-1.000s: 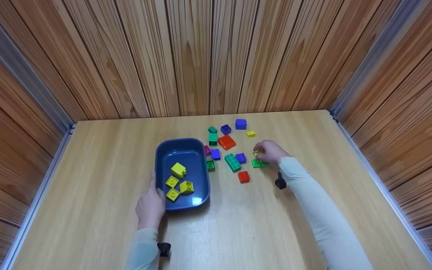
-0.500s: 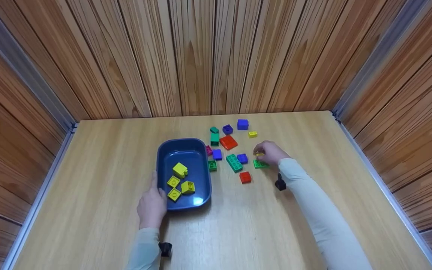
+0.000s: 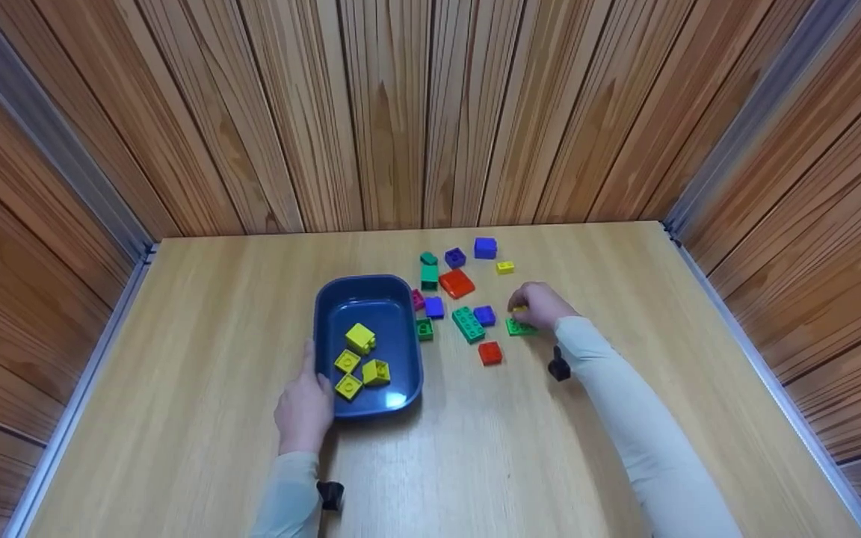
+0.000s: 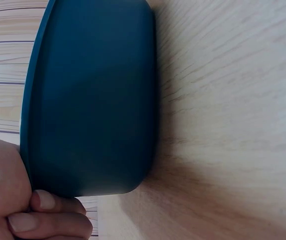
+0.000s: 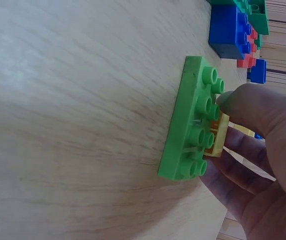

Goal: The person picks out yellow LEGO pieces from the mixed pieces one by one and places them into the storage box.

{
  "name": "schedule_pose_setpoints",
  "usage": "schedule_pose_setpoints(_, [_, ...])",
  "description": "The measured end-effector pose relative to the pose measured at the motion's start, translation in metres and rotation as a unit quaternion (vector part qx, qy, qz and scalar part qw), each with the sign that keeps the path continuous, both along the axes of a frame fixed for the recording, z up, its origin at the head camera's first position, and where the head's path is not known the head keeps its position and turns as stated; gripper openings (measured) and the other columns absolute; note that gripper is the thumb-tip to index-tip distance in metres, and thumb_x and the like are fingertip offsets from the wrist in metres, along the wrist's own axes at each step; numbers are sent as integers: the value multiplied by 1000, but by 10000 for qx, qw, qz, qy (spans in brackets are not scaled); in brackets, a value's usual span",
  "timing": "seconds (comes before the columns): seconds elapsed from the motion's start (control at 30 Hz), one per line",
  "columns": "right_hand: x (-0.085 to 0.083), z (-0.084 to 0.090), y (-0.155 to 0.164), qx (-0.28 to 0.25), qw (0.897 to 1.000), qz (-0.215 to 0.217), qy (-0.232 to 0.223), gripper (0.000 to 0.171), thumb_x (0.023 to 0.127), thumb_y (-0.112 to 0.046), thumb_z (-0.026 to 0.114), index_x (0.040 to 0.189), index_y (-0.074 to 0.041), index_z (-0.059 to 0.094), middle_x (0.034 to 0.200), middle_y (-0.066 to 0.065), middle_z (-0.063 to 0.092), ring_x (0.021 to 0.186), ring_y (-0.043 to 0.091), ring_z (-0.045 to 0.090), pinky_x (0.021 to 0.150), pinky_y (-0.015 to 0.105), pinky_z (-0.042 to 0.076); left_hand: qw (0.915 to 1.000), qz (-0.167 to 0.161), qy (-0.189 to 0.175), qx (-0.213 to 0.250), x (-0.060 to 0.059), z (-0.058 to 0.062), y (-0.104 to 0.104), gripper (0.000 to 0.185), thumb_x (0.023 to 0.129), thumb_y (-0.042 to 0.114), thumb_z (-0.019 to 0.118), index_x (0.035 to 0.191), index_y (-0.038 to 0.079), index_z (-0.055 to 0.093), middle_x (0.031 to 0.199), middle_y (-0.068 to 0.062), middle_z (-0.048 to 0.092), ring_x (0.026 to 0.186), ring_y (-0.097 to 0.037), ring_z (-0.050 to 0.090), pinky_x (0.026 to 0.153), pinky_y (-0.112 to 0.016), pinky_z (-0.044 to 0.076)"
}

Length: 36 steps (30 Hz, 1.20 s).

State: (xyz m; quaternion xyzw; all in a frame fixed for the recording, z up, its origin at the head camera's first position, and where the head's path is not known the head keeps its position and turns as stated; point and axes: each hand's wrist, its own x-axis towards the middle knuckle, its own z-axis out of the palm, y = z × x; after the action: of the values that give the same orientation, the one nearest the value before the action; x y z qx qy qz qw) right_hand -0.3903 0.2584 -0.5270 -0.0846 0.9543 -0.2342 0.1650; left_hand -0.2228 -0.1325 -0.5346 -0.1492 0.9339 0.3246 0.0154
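Picking up seems the current step: the right hand [image 3: 542, 305] pinches a yellow block [image 5: 218, 139] in its fingers, just beside a green block [image 5: 179, 132] on the worktop [image 3: 468, 463], while the left hand [image 3: 303, 411] grips the blue tray [image 3: 365, 306], and the next move likely calls for a clear lift.

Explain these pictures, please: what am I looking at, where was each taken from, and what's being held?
There's no robot here, just a person's two bare hands. The widest view comes from a head-worn camera looking down; the close-ups come from a small camera on each wrist. On the table stands a blue tray with four yellow blocks inside. To its right lie loose blocks in several colours. The left hand holds the tray's side. The right hand pinches a small yellow block in its fingers, beside a flat green block, best seen in the right-wrist view.
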Motion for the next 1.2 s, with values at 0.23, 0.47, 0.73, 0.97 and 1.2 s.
schedule_pose_setpoints(0.23, [0,-1,1,58,9999,73,50,19,88,-13,67,107,-11,71,107,8,65,96,25,59,91,45,46,10000,-24,-37,-12,-1,0,0,65,99,17,45,155,20,12,61,-7,49,52,-22,47,54,-34,37])
schedule_pose_setpoints(0.47, [0,1,1,78,9998,136,139,20,89,-11,65,108,-9,71,107,10,65,97,26,60,90,46,47,10000,2,-17,-32,-1,2,1,65,98,17,46,155,19,14,61,-7,49,53,-22,47,54,-33,37])
schedule_pose_setpoints(0.73, [-1,-2,1,138,9996,153,190,20,89,-11,66,108,-8,71,106,10,65,97,26,60,90,45,47,10000,-13,53,-83,0,3,1,64,98,17,45,155,18,15,61,-7,48,53,-23,47,53,-34,36])
schedule_pose_setpoints(0.97, [0,-1,1,143,9997,121,135,20,88,-11,67,108,-9,71,106,9,65,96,25,59,89,44,47,10000,-15,12,30,0,2,1,64,99,17,45,155,19,13,61,-7,49,53,-22,48,53,-33,38])
schedule_pose_setpoints(1.2, [3,2,1,56,9999,150,60,21,89,-12,66,109,-9,71,106,9,65,93,24,59,88,43,48,10000,-15,-50,23,1,3,0,65,99,17,45,155,20,13,61,-7,49,51,-22,48,54,-33,38])
